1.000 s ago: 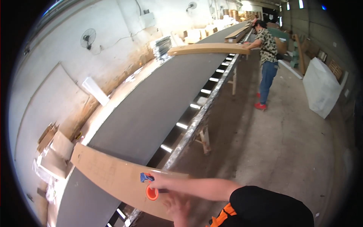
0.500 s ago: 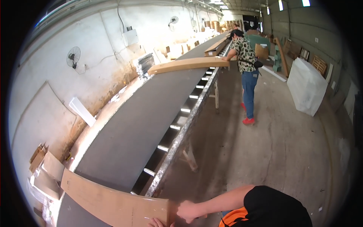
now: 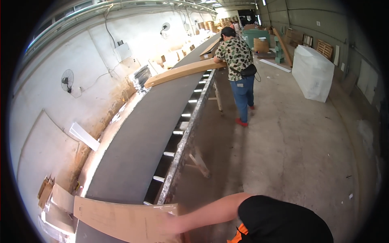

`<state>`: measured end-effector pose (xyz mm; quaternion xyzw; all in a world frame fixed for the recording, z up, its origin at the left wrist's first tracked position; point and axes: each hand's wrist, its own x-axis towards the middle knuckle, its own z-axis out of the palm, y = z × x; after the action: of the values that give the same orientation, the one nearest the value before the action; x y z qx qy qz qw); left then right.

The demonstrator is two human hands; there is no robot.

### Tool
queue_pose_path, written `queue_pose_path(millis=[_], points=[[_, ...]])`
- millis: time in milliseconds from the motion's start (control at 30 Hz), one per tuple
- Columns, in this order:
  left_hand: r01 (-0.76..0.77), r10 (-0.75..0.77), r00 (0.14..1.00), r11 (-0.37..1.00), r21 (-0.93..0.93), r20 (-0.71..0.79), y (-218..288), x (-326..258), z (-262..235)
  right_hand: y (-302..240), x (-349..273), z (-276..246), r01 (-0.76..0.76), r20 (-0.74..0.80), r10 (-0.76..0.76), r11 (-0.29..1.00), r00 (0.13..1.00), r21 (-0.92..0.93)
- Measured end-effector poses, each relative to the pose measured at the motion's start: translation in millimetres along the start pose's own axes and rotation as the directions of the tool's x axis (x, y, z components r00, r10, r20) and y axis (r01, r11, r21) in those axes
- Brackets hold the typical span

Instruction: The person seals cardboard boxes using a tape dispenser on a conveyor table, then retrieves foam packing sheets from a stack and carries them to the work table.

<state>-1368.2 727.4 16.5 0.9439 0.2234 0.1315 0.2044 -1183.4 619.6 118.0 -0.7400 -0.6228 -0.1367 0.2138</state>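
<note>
A long brown cardboard sheet (image 3: pixel 121 218) lies across the near end of a dark grey conveyor belt (image 3: pixel 142 133). My right hand (image 3: pixel 172 224) reaches in from the lower right on a bare forearm below a black sleeve and grips the sheet's right end at the belt's metal edge; the hand is blurred. My left hand is out of sight. Farther along the belt a second long cardboard sheet (image 3: pixel 182 72) lies across it, with a co-worker (image 3: pixel 238 60) in a patterned shirt and jeans holding its right end.
Metal rollers (image 3: pixel 178 131) show along the belt's right side above a wooden trestle leg (image 3: pixel 198 160). Cardboard scraps (image 3: pixel 52 194) pile up at the left. A white wrapped block (image 3: pixel 312 73) stands on the concrete floor (image 3: pixel 291 154). A fan (image 3: pixel 67 80) hangs on the white wall.
The view has tilted and swung left. The blue and orange tool seen in my hand a second ago is gone from view, and so is my second hand. The co-worker stands nearer.
</note>
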Motion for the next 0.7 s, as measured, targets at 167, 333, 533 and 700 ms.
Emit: queue_pose_path(millis=[167, 333, 533, 700], points=[[-0.138, 0.148, 0.988, 0.977, 0.161, -0.05, -25.9, 1.5, 9.1, -48.5, 58.5, 41.2, -0.401, 0.506, 0.287, 0.907, 0.813, 0.13], [-0.265, 0.256, 0.964, 0.9, 0.347, 0.072, -29.7, -5.0, -3.8, -81.7, -71.5, -4.4, -0.4, 0.63, 0.308, 0.917, 0.713, 0.005], [-0.14, 0.078, 0.978, 0.933, 0.33, 0.195, -6.9, -10.9, -23.3, -83.1, -133.8, 170.9, -0.016, 0.619, 0.086, 0.993, 0.78, -0.118], [-0.302, 0.317, 0.948, 0.923, 0.238, -0.028, -54.2, -25.7, -15.4, 17.3, -166.4, 39.0, -0.843, 0.718, 0.451, 0.369, 0.53, 0.391]])
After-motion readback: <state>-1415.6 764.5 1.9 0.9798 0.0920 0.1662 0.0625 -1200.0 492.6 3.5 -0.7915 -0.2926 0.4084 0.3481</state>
